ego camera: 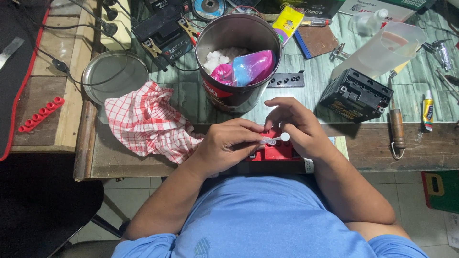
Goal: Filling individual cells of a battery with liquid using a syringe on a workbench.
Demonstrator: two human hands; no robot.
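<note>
**Both hands pinched on small white plastic piece over red box**

From my feed: left hand (224, 145) and right hand (296, 126) meet at the table's (406, 145) front edge w/ a small white plastic piece (276, 139) between them, fingertips of both closed on it. Its shape is hard to read; too small. Under the hands sits a red box (275, 152), mostly covered, so I can't make out its top. Behind: metal tin (239, 57) w/ pink and blue bags inside, its base partly hidden by the fingers. Checked red cloth (148, 122) lies left of the hands, black battery (356, 95) to the right.
</note>
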